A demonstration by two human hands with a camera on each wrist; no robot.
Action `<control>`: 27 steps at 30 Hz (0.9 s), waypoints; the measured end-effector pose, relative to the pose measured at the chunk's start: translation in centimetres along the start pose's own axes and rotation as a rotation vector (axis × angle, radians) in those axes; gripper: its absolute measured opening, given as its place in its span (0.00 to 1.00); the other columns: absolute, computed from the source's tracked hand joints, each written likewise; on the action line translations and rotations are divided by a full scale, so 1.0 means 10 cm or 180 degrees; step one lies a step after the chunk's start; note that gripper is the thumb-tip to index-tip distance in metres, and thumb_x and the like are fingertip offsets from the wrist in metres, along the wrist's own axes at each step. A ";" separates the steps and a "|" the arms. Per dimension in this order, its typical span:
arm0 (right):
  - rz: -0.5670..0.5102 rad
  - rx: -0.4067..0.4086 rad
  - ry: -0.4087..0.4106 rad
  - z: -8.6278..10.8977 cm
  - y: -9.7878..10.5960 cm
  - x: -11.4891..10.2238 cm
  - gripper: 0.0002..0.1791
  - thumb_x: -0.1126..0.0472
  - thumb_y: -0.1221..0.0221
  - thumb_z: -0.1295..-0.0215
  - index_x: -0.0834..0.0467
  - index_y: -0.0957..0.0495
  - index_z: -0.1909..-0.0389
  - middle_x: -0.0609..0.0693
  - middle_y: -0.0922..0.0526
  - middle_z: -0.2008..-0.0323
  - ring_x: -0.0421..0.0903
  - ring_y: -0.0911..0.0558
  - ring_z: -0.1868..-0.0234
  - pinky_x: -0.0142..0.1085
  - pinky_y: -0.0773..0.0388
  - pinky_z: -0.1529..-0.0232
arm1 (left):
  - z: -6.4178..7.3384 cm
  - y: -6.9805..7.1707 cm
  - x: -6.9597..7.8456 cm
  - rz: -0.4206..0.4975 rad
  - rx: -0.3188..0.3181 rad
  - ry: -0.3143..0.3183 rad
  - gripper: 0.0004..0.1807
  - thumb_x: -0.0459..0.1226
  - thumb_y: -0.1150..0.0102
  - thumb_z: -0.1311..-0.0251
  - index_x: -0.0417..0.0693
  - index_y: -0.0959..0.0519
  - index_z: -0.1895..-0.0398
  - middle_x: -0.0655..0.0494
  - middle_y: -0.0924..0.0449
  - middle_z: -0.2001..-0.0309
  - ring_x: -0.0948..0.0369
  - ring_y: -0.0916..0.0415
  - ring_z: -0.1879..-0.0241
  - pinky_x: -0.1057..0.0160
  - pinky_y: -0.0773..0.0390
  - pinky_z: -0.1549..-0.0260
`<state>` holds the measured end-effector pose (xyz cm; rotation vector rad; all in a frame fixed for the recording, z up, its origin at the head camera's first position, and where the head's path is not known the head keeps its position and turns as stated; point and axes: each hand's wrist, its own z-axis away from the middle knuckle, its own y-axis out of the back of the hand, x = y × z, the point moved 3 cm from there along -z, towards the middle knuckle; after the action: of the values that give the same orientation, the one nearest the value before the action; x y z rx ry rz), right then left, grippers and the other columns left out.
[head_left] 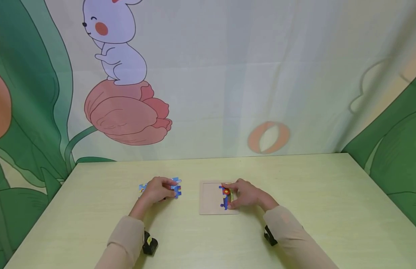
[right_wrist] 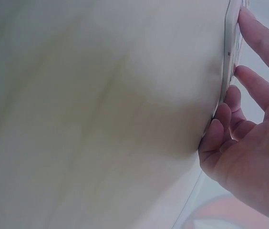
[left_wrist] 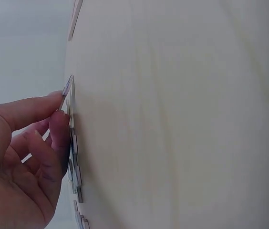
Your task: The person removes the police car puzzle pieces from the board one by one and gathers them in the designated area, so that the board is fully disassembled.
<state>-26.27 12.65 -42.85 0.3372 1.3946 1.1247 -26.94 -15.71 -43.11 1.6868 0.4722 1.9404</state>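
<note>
My left hand (head_left: 157, 189) pinches a thin blue jigsaw piece (left_wrist: 66, 88) between thumb and forefinger, held above other loose jigsaw pieces (head_left: 142, 187). Those lie on the table in a small group, partly hidden under the hand. To the right lies a square wooden puzzle tray (head_left: 211, 198), with blue, red and green fitted pieces (head_left: 226, 201) along its right side. My right hand (head_left: 247, 193) rests over that side, thumb and forefinger spread, fingertips touching the pieces. Its other fingers bend at the tray's edge (right_wrist: 227, 59).
The pale wooden table (head_left: 201, 243) reaches back to a printed curtain (head_left: 201, 74) with a rabbit and flower. A black wrist camera (head_left: 149, 243) sits under the left sleeve, another black wrist camera (head_left: 270, 236) under the right.
</note>
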 end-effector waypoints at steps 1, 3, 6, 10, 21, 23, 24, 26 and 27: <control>0.0004 0.0001 -0.0002 0.00 0.00 0.00 0.38 0.61 0.30 0.55 0.53 0.32 0.39 0.53 0.34 0.65 0.47 0.36 0.64 0.34 0.40 0.67 | 0.00 0.00 0.01 -0.0023 -0.0002 -0.0026 0.14 0.30 0.35 0.53 0.39 0.20 0.60 0.53 0.28 0.72 0.61 0.33 0.76 0.66 0.29 0.81; 0.0002 0.0002 -0.0009 0.00 0.00 0.00 0.38 0.62 0.30 0.55 0.53 0.31 0.39 0.53 0.34 0.65 0.47 0.36 0.64 0.34 0.40 0.67 | 0.01 0.00 0.01 -0.0053 -0.0009 -0.0079 0.14 0.30 0.35 0.53 0.38 0.20 0.60 0.53 0.28 0.73 0.62 0.34 0.78 0.67 0.30 0.82; -0.0010 0.0001 -0.0025 0.00 0.00 0.00 0.38 0.61 0.30 0.55 0.53 0.31 0.39 0.53 0.34 0.65 0.47 0.37 0.64 0.34 0.40 0.67 | 0.01 -0.01 0.02 -0.0085 -0.0010 -0.0124 0.13 0.29 0.36 0.54 0.37 0.20 0.62 0.53 0.27 0.73 0.62 0.34 0.79 0.67 0.30 0.82; -0.0039 0.0001 -0.0028 0.00 0.00 0.01 0.38 0.61 0.30 0.56 0.52 0.31 0.39 0.52 0.34 0.65 0.47 0.37 0.64 0.34 0.41 0.67 | 0.02 -0.01 0.03 -0.0143 -0.0007 -0.0110 0.13 0.29 0.35 0.54 0.38 0.20 0.62 0.53 0.25 0.72 0.62 0.33 0.78 0.67 0.29 0.82; -0.0092 -0.0002 0.0005 0.00 0.01 0.01 0.38 0.61 0.30 0.56 0.53 0.31 0.39 0.52 0.34 0.65 0.47 0.37 0.64 0.34 0.41 0.67 | 0.02 -0.02 0.02 -0.0165 -0.0003 -0.0085 0.14 0.29 0.35 0.53 0.38 0.20 0.60 0.49 0.24 0.67 0.62 0.32 0.77 0.67 0.28 0.80; -0.0083 -0.0002 -0.0006 0.00 0.01 0.02 0.38 0.61 0.30 0.56 0.52 0.31 0.39 0.52 0.34 0.65 0.47 0.37 0.64 0.34 0.41 0.67 | 0.01 -0.01 0.02 -0.0168 0.0004 -0.0074 0.14 0.29 0.35 0.54 0.38 0.20 0.60 0.48 0.24 0.65 0.61 0.31 0.76 0.67 0.27 0.80; -0.0080 -0.0002 -0.0014 0.00 0.01 0.01 0.38 0.61 0.30 0.56 0.52 0.31 0.39 0.52 0.34 0.65 0.47 0.37 0.64 0.34 0.41 0.67 | 0.01 -0.01 0.02 -0.0166 0.0006 -0.0066 0.14 0.29 0.35 0.54 0.38 0.20 0.60 0.48 0.24 0.65 0.61 0.31 0.76 0.67 0.27 0.80; -0.0076 0.0002 -0.0027 0.00 0.00 0.01 0.38 0.61 0.30 0.56 0.52 0.31 0.39 0.51 0.34 0.65 0.46 0.37 0.64 0.34 0.41 0.67 | 0.01 -0.01 0.02 -0.0164 0.0007 -0.0071 0.14 0.29 0.35 0.53 0.39 0.20 0.60 0.48 0.24 0.64 0.61 0.31 0.75 0.66 0.27 0.79; -0.0076 0.0004 -0.0030 0.00 0.00 0.01 0.38 0.61 0.30 0.56 0.52 0.31 0.39 0.51 0.34 0.65 0.46 0.37 0.63 0.34 0.41 0.67 | 0.01 -0.01 0.02 -0.0158 0.0008 -0.0072 0.14 0.30 0.35 0.53 0.39 0.20 0.60 0.48 0.24 0.64 0.61 0.31 0.75 0.66 0.27 0.79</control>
<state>-26.34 12.77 -42.91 0.3255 1.3876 1.1015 -26.86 -15.53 -42.95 1.6810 0.5036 1.8844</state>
